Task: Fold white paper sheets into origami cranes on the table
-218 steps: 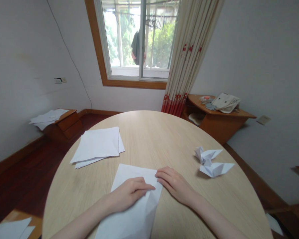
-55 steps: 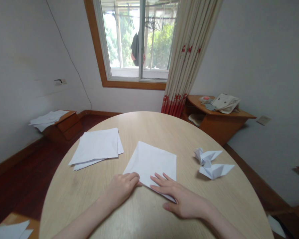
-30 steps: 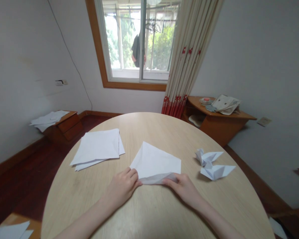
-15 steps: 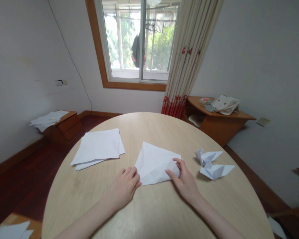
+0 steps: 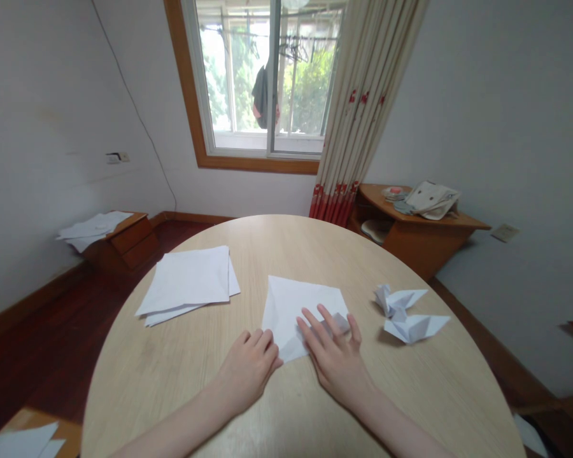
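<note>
A partly folded sheet of white paper (image 5: 286, 305) lies on the round wooden table (image 5: 181, 375) in front of me. At its near left corner, my left hand (image 5: 253, 362) is closed with curled fingers, pinching the paper's edge. My right hand (image 5: 334, 356) rests palm down over the right part of the sheet, its fingers spread and stretched out. Part of the folded flap shows between and beside those fingers; the rest is hidden under the hand.
A stack of white paper (image 5: 191, 280) lies on the table's left. Folded white paper figures (image 5: 401, 318) sit to the right of my right hand. Beyond the table are a curtain (image 5: 358, 114), a corner desk (image 5: 430, 235) with a bag, and a small cabinet (image 5: 128, 238).
My right hand has gone from gripping the paper's right edge to lying spread on top of it. The sheet has turned slightly, and my left hand has shifted a little right and nearer.
</note>
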A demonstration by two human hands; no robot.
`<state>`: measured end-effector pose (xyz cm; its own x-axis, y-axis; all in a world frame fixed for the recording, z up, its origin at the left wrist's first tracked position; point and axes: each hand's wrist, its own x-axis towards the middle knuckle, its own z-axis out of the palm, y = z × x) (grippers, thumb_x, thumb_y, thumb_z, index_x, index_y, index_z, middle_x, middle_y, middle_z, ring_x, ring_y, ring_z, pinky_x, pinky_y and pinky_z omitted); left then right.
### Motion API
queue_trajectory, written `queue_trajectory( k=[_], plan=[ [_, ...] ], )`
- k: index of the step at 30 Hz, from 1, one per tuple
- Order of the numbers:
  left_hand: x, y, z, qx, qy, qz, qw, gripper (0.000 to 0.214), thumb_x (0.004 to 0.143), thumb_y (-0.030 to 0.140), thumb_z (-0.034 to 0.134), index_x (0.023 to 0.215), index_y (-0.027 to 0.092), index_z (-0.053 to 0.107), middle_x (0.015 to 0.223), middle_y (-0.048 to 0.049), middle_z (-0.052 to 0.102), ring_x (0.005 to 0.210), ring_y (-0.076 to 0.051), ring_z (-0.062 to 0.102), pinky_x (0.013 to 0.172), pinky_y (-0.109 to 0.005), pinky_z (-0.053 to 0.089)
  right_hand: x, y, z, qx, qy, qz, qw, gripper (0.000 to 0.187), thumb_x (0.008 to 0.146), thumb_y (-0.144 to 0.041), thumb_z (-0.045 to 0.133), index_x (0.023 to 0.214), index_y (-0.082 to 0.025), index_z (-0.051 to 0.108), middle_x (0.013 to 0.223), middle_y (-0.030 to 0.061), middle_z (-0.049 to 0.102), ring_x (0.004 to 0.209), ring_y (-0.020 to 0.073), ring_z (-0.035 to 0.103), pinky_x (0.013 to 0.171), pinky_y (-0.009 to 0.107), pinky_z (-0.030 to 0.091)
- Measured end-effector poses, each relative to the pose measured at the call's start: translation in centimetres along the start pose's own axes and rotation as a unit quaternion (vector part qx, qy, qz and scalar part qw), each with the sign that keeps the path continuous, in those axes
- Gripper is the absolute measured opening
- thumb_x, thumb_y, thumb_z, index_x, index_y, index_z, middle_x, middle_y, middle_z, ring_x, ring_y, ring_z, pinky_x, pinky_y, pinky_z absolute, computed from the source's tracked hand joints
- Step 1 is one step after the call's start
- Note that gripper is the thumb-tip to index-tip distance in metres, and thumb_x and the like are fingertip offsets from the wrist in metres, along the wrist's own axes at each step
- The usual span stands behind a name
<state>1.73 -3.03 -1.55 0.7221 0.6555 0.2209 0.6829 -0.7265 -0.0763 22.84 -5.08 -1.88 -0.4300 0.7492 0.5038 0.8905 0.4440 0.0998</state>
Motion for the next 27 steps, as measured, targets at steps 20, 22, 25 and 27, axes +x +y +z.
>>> queue_trajectory(
  k=[20,22,25,27],
  plan=[
    [-0.2,0.0,-1.8,-0.233,-0.044,0.038,0.971,0.003,0.091,0.014,0.05,0.09,0.017,0.051,0.103,-0.0067,0.055,0.095,-0.022,0.05,0.085,-0.034,0.043,0.7,-0.6,-0.3,-0.038,-0.062,-0.063,0.995,0.016,0.076,-0.01,0.052,0.087,-0.018,0.059,0.092,0.0078,0.066,0.123,0.0262,0.044,0.11,0.052,-0.011],
    [-0.2,-0.4,-2.1,-0.266,-0.054,0.037,0.962,0.008,0.089,0.013,0.052,0.095,0.018,0.05,0.107,-0.0062,0.054,0.099,-0.022,0.049,0.088,-0.034,0.042,0.7,-0.6,-0.3,-0.041,-0.051,-0.064,0.996,0.011,0.081,-0.013,0.051,0.087,-0.018,0.058,0.092,0.0078,0.066,0.122,0.0251,0.045,0.111,0.052,-0.009],
    [-0.4,-1.2,-2.4,-0.292,-0.065,0.049,0.953,0.021,0.088,0.016,0.057,0.107,0.02,0.051,0.115,-0.0063,0.053,0.106,-0.022,0.048,0.093,-0.035,0.041,0.8,-0.6,-0.4,-0.037,-0.04,-0.063,0.997,0.007,0.085,-0.016,0.05,0.086,-0.019,0.057,0.092,0.0074,0.066,0.121,0.0241,0.046,0.111,0.051,-0.008],
    [-0.4,-1.6,-2.5,-0.3,-0.073,0.059,0.949,0.027,0.088,0.02,0.058,0.115,0.023,0.051,0.12,-0.0067,0.051,0.109,-0.023,0.048,0.095,-0.036,0.041,0.9,-0.5,-0.4,-0.031,-0.04,-0.063,0.997,0.007,0.086,-0.016,0.05,0.086,-0.019,0.056,0.093,0.0072,0.067,0.121,0.024,0.047,0.111,0.051,-0.008]
  ],
)
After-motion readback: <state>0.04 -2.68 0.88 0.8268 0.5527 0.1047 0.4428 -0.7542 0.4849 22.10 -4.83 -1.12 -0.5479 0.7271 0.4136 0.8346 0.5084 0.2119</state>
